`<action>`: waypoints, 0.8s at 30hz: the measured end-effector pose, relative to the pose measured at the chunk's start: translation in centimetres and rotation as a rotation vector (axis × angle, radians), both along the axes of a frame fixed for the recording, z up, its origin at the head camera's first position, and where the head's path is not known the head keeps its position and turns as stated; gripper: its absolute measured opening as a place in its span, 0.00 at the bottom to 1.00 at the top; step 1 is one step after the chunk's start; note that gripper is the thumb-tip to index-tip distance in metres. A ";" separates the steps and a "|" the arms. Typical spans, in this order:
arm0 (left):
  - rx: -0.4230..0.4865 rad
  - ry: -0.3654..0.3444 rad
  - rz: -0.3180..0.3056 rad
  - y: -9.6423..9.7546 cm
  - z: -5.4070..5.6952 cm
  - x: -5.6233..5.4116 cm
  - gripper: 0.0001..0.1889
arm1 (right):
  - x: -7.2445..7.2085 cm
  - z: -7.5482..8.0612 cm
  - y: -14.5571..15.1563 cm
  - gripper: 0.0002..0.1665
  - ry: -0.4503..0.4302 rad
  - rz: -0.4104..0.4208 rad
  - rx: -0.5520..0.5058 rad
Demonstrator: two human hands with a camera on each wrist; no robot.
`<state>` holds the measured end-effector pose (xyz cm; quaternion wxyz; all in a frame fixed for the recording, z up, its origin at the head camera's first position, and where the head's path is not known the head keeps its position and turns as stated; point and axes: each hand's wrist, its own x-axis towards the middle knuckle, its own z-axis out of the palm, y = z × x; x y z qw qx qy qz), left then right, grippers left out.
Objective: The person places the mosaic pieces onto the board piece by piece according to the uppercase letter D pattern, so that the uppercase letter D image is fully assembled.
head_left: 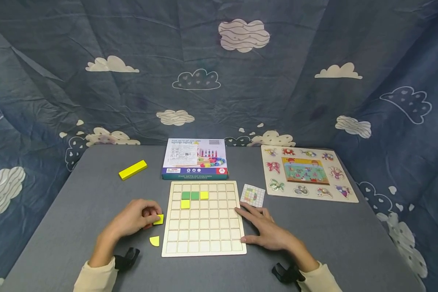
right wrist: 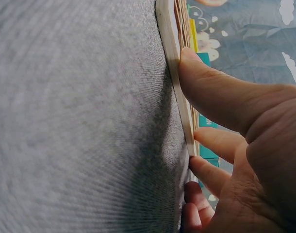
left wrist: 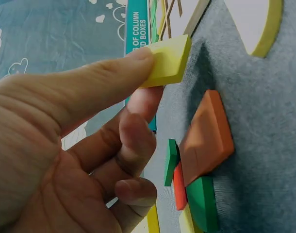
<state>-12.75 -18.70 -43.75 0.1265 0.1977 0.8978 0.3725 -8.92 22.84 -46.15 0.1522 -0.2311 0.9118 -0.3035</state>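
A: Where do we have our piece?

B: At nine o'clock from the board (head_left: 204, 224), just outside its rim. Our left hand (head_left: 133, 217) pinches the yellow square tile (left wrist: 170, 63), thumb on the broad face, a fingertip beneath, clear of the desk (head_left: 204, 275). Its other fingers curl loosely and hold nothing.

A: And our right hand (head_left: 268, 231)?

B: At three o'clock, fingers spread and fairly straight, thumb and fingertips touching the board's edge. It grasps no loose piece.

A: How will the tile handle?

B: We'd expect it to be light and stiff, perhaps painted wood. It shouldn't bend or break easily, but its smooth faces could slide if we pinch too lightly.

A: Best place to hold it?

B: Near one side, as we do now. The opposite edge stands free, so we can see its corners. If we wrapped more fingers round it, we'd hide them.

A: What about the yellow quarter-round piece (head_left: 154, 241) between eight and nine o'clock?

B: It lies flat on the desk, so we'd pinch its edges. The orange tile (left wrist: 206, 138) in the left-wrist view looks equally rigid; we'd take that by opposite sides.
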 end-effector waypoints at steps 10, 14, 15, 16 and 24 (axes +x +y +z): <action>-0.043 0.073 0.059 1.5 0.4 -0.2 0.05 | 0.1 0.1 -0.1 0.47 0.012 0.009 0.005; -0.045 0.093 0.047 2.2 0.4 -0.6 0.05 | 0.0 0.1 -0.1 0.47 0.017 0.013 0.003; -0.041 0.099 0.039 2.4 0.5 -0.7 0.05 | 0.0 0.1 -0.2 0.47 0.020 0.013 0.003; -0.041 0.104 0.035 2.6 0.5 -0.8 0.04 | 0.0 0.1 -0.2 0.47 0.021 0.013 0.003; -0.026 0.118 0.050 4.3 0.1 -1.3 0.05 | 0.0 0.2 -0.1 0.47 0.026 0.008 0.002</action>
